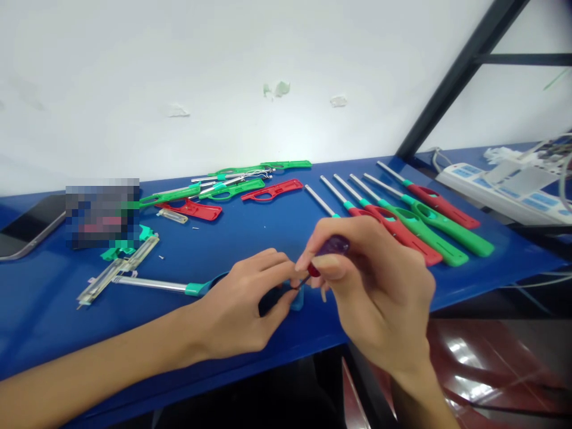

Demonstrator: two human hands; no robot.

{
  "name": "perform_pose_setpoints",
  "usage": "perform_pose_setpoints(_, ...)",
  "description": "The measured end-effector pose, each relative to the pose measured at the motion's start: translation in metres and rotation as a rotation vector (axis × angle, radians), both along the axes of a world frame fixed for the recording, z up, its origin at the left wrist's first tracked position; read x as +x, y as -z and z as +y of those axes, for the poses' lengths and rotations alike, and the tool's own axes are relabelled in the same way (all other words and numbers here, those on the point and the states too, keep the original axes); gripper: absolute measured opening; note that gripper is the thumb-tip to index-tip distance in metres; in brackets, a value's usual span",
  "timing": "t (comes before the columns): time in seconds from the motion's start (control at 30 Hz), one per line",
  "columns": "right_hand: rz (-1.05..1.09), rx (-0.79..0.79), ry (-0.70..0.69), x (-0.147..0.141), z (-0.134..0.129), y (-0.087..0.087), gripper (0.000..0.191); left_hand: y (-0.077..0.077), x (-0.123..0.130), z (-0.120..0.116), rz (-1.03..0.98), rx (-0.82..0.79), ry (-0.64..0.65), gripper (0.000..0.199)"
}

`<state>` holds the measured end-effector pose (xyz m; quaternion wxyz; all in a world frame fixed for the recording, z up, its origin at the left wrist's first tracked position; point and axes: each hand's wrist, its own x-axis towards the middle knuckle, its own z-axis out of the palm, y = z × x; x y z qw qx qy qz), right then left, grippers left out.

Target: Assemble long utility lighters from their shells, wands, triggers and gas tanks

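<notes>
The right hand (pixel 379 289) grips a small screwdriver (pixel 334 245); at its nine o'clock, the left hand (pixel 248 301) holds the blue lighter (pixel 204 288), whose metal tube (pixel 152 285) points toward nine o'clock.

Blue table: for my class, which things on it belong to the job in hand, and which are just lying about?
Job in hand:
- screwdriver, in the right hand
- blue lighter, under the left hand
- probably related: red shells, green shells, lighters in a row

Lying about, it seems:
- phone
- power strip

Cannot tell: pixelated item
</notes>
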<state>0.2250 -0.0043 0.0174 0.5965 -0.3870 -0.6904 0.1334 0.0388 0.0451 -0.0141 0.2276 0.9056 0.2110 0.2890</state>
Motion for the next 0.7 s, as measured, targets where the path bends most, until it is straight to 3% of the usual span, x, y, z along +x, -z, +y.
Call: perform_pose_setpoints(0.7, -0.007, -0.003, 0.022, 0.0015, -0.0006, 0.0002, 0.004, -0.0001, -0.0044, 0.0021, 0.021, 0.014, 0.073, 0.025)
